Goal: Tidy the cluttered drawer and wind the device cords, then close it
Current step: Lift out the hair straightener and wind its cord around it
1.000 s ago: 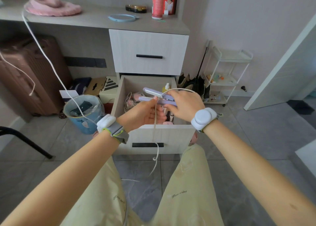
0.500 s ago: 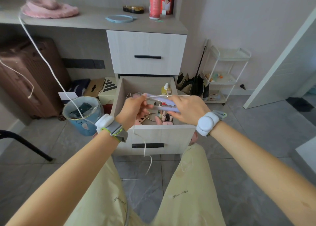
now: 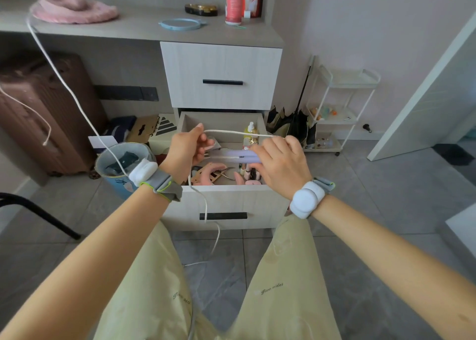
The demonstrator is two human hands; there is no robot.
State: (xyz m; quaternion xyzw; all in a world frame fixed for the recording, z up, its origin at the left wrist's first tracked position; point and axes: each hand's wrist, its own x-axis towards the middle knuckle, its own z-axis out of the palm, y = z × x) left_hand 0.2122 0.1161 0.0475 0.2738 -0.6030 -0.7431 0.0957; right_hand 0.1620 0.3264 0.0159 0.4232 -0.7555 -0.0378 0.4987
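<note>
My right hand (image 3: 280, 159) grips the lilac device (image 3: 237, 156) above the open drawer (image 3: 231, 200). My left hand (image 3: 186, 149) pinches its white cord (image 3: 231, 132), stretched across to my right hand, with the slack hanging down past the drawer front

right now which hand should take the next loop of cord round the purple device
Left. The left hand pinches the white cord, slack trailing below it; the right hand is busy gripping the purple device.

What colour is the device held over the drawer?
The device is pale lilac; head view.
</note>
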